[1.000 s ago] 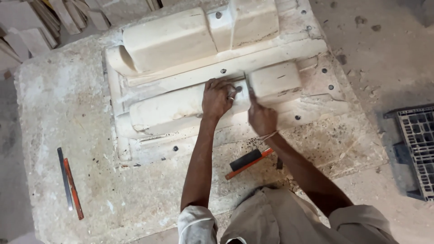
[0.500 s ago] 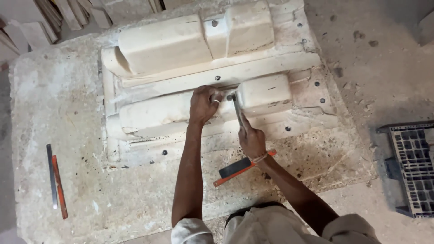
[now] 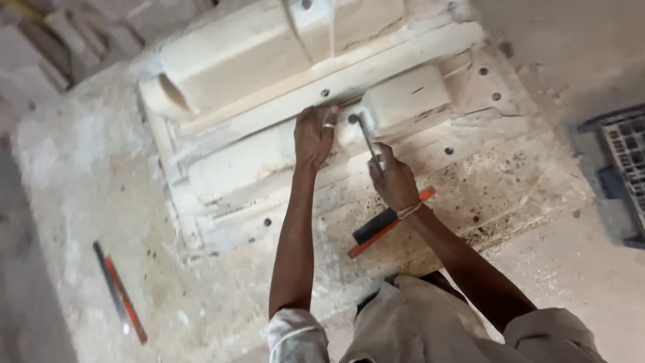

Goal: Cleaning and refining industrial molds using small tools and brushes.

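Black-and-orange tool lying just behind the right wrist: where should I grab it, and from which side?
Grip the black-and-orange tool at its bare lower-left end, coming from above on the person's side. It lies flat and slanted on the slab; its upper end sits under the right hand, so that end is blocked.

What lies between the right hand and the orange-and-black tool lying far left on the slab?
In the head view, the left forearm crosses that stretch; otherwise bare dusty slab.

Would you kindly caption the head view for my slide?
Left hand steadies a pale mould; right hand holds a metal tool.
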